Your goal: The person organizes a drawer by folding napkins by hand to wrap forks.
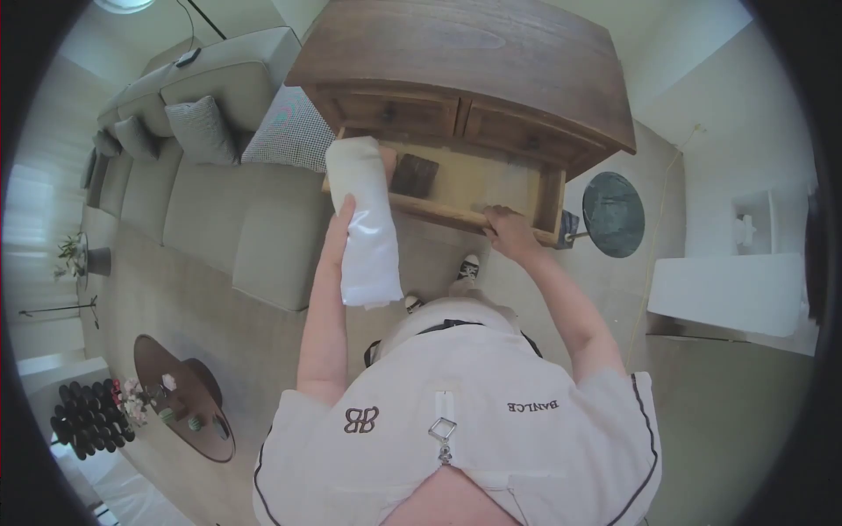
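Observation:
My left hand (341, 226) is closed around a long white package (368, 250) with a shiny, plastic-looking wrap. It is held upright before the left end of a pulled-out wooden drawer (438, 209), hiding part of it. My right hand (511, 233) grips the drawer's front edge toward its right end, fingers hooked over the top. Inside the drawer lies a dark brown, flat rectangular object (415, 175). A pale, see-through item (509, 184) seems to rest farther right, too faint to name.
The drawer belongs to a brown wooden cabinet (474, 53). Left of it stands a grey sofa (202, 202) with cushions. A round dark side table (614, 215) is close on the right. A low oval table (189, 403) and a white bench-like unit (728, 294) stand farther out.

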A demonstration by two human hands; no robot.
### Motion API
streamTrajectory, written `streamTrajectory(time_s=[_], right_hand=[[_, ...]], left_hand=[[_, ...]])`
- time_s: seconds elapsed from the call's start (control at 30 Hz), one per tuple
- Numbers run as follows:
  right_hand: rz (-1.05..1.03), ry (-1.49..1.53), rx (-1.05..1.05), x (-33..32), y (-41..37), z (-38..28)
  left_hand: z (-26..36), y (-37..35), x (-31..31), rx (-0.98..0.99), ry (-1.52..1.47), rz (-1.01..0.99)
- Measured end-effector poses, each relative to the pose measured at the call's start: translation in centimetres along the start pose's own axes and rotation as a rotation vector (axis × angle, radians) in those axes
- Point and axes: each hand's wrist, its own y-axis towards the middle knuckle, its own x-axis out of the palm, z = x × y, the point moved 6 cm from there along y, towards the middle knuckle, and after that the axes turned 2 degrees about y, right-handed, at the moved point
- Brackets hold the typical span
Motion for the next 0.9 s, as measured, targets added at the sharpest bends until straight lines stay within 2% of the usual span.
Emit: streamTrajectory(time_s=[0.1,0.27,0.5,0.57,0.7,0.8,0.9], right_hand=[[-0.155,0.020,0.036,0.1,1.2,-0.8],[-0.350,0.065,0.109,2.1,4.7,-2.4],[-0.315,0.071,0.017,3.0,3.9,-2.6],[-0.259,0.091,-0.014,3.2,3.4,-2.5],[-0.233,0.059,-0.043,3.8,3.3,-2.4],[-0.235,0.106,-0.045,3.2,3.3,-2.8],[-0.393,0.197,0.050,2.6,3.2,-2.1]], left_hand=[[0.3,1.9,-0.4,0.017,0.081,-0.010],[-1.0,4.0,-1.1,-0.073,-0.033,-0.046],[-0.4,1.1,-1.0,-0.119,-0.006,0.035],[-0.3,-0.2,-0.5,-0.155,-0.075,0.008],[-1.9,0.7,-0.8,-0.141,-0.165,-0.052],[-1.9,1.0,-1.0,-0.115,-0.134,-0.012],[-3.5,3.1,-2.0,-0.157,-0.092,0.008]])
